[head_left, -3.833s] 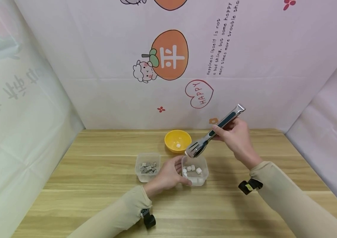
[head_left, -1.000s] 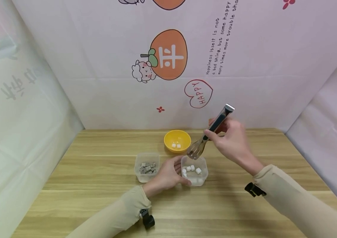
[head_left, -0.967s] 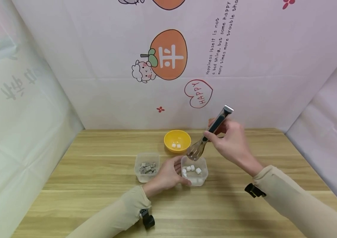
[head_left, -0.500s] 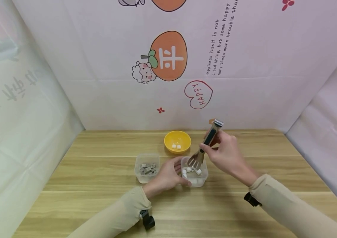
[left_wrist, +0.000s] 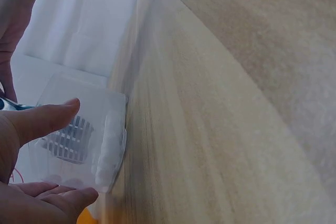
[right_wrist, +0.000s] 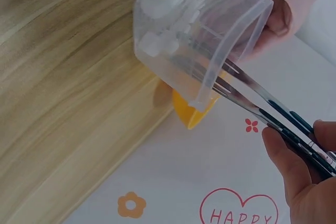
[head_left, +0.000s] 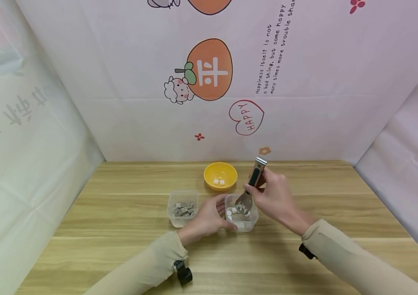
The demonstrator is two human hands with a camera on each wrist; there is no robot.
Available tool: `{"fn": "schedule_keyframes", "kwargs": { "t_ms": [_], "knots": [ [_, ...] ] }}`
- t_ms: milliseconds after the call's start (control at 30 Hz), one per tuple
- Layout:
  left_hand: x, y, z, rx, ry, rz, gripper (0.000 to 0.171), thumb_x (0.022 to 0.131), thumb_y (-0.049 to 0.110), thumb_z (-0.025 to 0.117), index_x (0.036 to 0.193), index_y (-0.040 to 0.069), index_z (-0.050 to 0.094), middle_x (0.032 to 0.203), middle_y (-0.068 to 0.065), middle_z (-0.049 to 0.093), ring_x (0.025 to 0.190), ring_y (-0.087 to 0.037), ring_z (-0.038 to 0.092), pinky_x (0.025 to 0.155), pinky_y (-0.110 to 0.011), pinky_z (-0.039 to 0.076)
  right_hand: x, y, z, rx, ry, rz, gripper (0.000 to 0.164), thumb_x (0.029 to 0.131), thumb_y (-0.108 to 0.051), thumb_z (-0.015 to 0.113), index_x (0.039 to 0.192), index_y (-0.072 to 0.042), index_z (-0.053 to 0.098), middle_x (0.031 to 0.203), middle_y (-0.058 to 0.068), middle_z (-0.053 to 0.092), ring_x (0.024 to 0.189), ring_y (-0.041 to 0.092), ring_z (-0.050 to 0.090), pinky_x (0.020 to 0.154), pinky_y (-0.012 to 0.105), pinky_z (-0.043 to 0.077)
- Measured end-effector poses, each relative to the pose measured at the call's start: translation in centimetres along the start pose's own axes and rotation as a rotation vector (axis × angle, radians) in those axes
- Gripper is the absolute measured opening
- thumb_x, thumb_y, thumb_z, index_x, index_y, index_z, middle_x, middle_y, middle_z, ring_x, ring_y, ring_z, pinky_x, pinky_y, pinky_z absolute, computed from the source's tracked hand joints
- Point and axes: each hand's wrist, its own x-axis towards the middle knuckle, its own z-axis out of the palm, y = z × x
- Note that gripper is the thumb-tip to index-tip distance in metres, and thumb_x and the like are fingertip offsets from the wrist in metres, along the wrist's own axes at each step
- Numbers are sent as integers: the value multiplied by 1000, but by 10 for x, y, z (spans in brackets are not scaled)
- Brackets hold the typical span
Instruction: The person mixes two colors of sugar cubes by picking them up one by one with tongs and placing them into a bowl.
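In the head view my left hand [head_left: 209, 217] holds the left side of a clear plastic container [head_left: 243, 226], thumb at the front, fingers behind. Several white cubes [head_left: 229, 213] lie inside it. My right hand [head_left: 273, 200] grips metal tongs [head_left: 255, 177] with dark green handle inlays, slanting down into this container. Through its wall [right_wrist: 157, 64], the right wrist view shows the slotted tong heads low among the cubes, the two arms slightly apart. Whether a cube is between them, I cannot tell. The left wrist view shows my thumb [left_wrist: 50, 119] along the container's side.
A yellow bowl [head_left: 211, 170] with two white cubes stands behind the containers. Left of my left hand sits another clear container [head_left: 180, 222] holding several grey cubes [head_left: 184, 210]. A printed cloth [head_left: 138, 123] hangs behind the wooden table [head_left: 120, 229].
Another white cube has appeared in the yellow bowl since the earliest frame. My right hand has lowered the tongs from above the right container down into it. The left hand stays put.
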Motion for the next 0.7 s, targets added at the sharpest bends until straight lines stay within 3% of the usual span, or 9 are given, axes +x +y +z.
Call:
{"fn": "schedule_keyframes", "kwargs": {
  "t_ms": [700],
  "knots": [
    [-1, 1, 0, -6, 1, -15, 98, 66, -7, 95, 152, -3, 48, 155, -20, 52, 140, -36, 52, 118, -42, 44, 4, 3, 0, -39, -28, 16, 23, 88, 5, 81, 102, 0, 63, 84, 7, 71, 74, 22, 72, 59, 27, 63]
  ]
}}
